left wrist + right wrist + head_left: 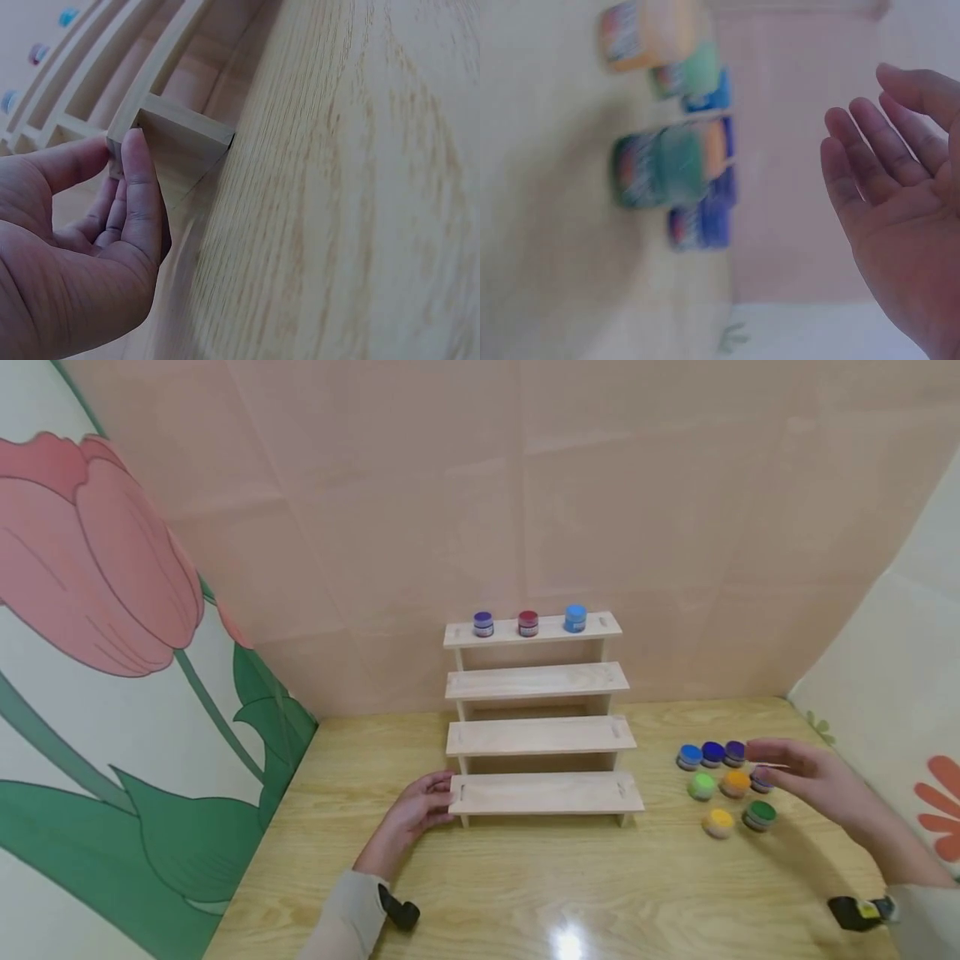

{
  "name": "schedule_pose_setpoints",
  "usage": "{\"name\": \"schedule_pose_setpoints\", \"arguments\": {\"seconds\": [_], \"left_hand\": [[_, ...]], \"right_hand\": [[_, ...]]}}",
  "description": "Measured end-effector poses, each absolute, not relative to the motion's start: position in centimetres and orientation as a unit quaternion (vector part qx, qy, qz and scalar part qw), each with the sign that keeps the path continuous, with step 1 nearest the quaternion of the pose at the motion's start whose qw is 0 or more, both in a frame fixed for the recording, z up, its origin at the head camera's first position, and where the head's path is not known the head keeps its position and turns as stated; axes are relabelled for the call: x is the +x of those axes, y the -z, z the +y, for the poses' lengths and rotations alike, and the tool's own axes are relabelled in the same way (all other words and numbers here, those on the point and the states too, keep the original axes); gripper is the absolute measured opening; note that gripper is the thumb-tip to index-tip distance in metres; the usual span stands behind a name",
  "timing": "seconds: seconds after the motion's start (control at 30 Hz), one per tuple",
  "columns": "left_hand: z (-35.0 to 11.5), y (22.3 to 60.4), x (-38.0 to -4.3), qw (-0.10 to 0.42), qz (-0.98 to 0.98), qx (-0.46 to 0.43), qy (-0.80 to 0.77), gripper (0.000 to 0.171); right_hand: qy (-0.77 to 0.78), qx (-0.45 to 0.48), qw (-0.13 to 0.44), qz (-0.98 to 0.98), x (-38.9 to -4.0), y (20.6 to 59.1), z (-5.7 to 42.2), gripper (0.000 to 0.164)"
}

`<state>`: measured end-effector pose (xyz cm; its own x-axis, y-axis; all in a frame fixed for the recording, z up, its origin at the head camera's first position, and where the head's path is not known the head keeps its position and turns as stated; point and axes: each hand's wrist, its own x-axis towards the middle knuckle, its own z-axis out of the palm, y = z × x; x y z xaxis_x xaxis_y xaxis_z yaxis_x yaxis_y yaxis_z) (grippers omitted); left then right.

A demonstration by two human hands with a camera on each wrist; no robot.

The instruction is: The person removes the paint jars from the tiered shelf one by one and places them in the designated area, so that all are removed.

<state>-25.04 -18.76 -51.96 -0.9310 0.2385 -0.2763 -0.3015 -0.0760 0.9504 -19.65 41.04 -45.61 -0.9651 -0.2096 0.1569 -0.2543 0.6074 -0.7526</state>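
A four-step wooden rack (543, 793) stands on the table, with a purple-lidded paint jar (483, 625), a dark red one (528, 624) and a light blue one (575, 619) along its top step. My left hand (416, 810) pinches the left end of the lowest step between thumb and fingers; the left wrist view shows this grip (97, 225) from below. At the right, my right hand (817, 777) hovers over a group of paint jars, fingers apart and holding nothing. It partly covers a purple-lidded jar (762, 779). The green jar (660, 166) looks blurred in the right wrist view.
Around that hand stand a blue jar (689, 757), a dark blue jar (713, 753), a purple jar (734, 753), a light green jar (702, 787), an orange jar (735, 784) and a yellow jar (718, 823). A pinkish backdrop (390, 543) rises behind the table (480, 893).
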Motion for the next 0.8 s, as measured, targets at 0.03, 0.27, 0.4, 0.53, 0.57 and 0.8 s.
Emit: {"name": "schedule_pose_setpoints", "arguments": {"seconds": [0.03,0.27,0.4,0.53,0.57,0.8], "left_hand": [[-18.8,52.0,-25.0,0.185,0.654,-0.024,-0.733,0.058],[-18.8,51.9,-25.0,0.186,0.653,-0.026,-0.734,0.057],[-18.8,51.8,-25.0,0.187,0.656,-0.025,-0.731,0.058],[-18.7,51.8,-25.0,0.187,0.655,-0.023,-0.731,0.058],[-18.7,51.8,-25.0,0.187,0.656,-0.022,-0.731,0.058],[-18.8,51.9,-25.0,0.187,0.657,-0.026,-0.730,0.058]], "right_hand": [[-0.422,0.129,0.027,-0.897,-19.8,45.0,40.7,0.041],[-0.421,0.137,0.037,-0.896,-21.3,41.5,38.3,0.040],[-0.435,0.148,0.050,-0.887,-22.2,39.9,36.9,0.039],[-0.434,0.143,0.051,-0.888,-23.2,38.5,35.8,0.039],[-0.433,0.143,0.050,-0.889,-23.5,38.2,35.6,0.040],[-0.423,0.138,0.039,-0.895,-25.4,36.6,34.1,0.045]]}}
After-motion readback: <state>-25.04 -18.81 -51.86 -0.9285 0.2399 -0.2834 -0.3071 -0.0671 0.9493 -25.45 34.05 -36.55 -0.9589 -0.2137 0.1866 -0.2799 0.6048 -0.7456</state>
